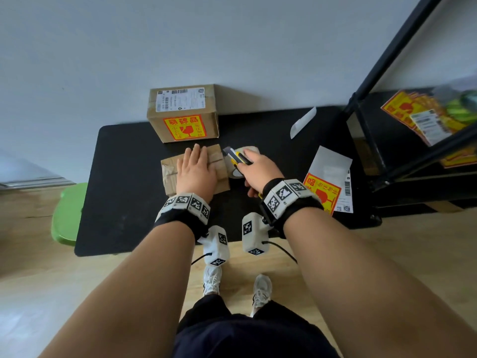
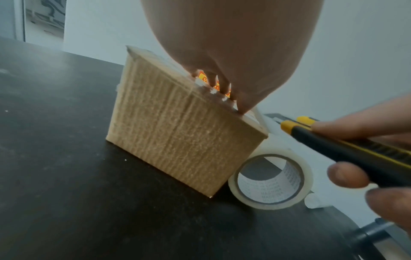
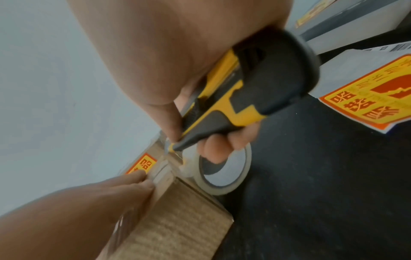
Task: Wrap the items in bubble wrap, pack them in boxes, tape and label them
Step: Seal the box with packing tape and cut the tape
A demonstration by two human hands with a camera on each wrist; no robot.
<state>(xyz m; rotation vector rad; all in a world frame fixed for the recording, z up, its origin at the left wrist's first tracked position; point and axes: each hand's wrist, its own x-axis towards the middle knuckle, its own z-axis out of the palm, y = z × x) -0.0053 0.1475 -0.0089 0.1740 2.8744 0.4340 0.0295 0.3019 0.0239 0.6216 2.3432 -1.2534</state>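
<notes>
A small brown cardboard box (image 1: 169, 174) (image 2: 177, 140) (image 3: 182, 227) lies on the black table (image 1: 124, 192). My left hand (image 1: 196, 169) (image 2: 222, 58) (image 3: 77, 207) presses flat on its top with straight fingers. A roll of clear tape (image 1: 236, 173) (image 2: 273, 181) (image 3: 224, 174) stands against the box's right side, its tape running up to the box top. My right hand (image 1: 258, 171) (image 3: 177, 73) grips a yellow and black utility knife (image 1: 236, 156) (image 2: 347, 149) (image 3: 233, 103), blade out, its tip at the tape by the box's far right edge.
A larger sealed box (image 1: 183, 112) with a shipping label and a red-yellow fragile sticker stands behind. Fragile stickers and label sheets (image 1: 327, 182) lie at the right. A white backing strip (image 1: 303, 122) lies further back. A black shelf frame (image 1: 387, 73) rises at the right, a green stool (image 1: 68, 213) at the left.
</notes>
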